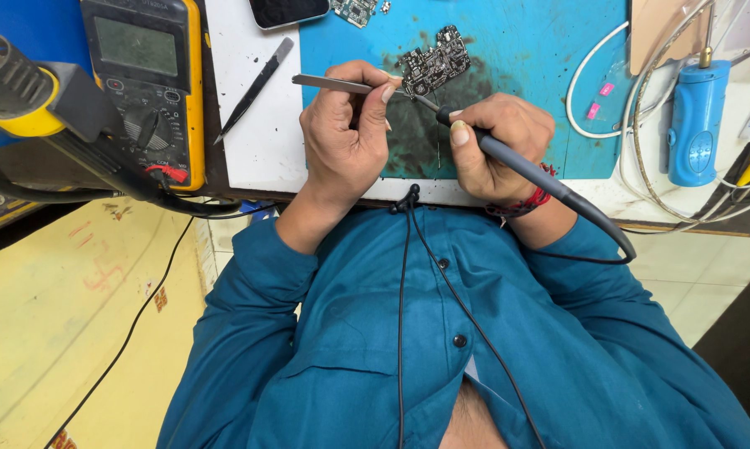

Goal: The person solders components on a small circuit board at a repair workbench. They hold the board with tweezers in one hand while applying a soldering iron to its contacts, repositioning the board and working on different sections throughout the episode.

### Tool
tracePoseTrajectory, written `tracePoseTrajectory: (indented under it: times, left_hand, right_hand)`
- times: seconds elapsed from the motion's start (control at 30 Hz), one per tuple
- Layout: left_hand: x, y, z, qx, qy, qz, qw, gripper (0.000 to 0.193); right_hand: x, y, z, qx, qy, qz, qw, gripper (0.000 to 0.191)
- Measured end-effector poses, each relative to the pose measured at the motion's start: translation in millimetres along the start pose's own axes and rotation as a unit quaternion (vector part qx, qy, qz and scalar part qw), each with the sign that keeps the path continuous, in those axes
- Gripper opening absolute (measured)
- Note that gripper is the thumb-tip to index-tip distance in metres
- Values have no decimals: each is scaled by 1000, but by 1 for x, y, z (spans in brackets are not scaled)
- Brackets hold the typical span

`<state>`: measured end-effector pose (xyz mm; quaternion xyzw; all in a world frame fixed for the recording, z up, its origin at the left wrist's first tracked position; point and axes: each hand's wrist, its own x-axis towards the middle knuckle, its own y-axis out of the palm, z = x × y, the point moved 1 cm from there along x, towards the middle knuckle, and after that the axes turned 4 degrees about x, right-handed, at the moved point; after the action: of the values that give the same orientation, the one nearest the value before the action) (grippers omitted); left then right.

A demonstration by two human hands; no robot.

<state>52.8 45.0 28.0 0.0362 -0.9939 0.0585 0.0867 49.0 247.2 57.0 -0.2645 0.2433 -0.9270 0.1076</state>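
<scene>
Blue mat (524,50), scorched dark in the middle, with the board (435,62) lying on the stain near the far edge. Left hand (346,137) pinches tweezers (333,82), fingers curled tight round the shaft, tips reaching the board's near edge. Right hand (495,141) holds the iron (524,166) pen-style, fingers closed on the grip, thumb on top; tip sits just at the board's lower corner, beside the tweezer tips. Can't tell if either tip actually touches the board, too small at this angle.

Risks as I see them: the board isn't clamped, so a push from the iron could slide it and smear a joint. Tweezer tips and iron tip are close together, so heat could run up the tweezers or a small part could flick off. Iron cord (595,229) loops off the bench edge by the right wrist; a snag would jerk the tip. Spare tweezers (254,87) and meter (146,83) lie to the left, well apart.
</scene>
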Motion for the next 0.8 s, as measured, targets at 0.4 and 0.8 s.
tracePoseTrajectory:
  times: [0.4, 0.8]
  left_hand:
    - [0, 0, 0, 1, -6, 1, 1000, 9]
    - [1, 0, 0, -2, 0, 1, 1000, 9]
  right_hand:
    - [-2, 0, -2, -6, -5, -8, 1000, 9]
    - [-3, -1, -2, -3, -2, -9, 1000, 9]
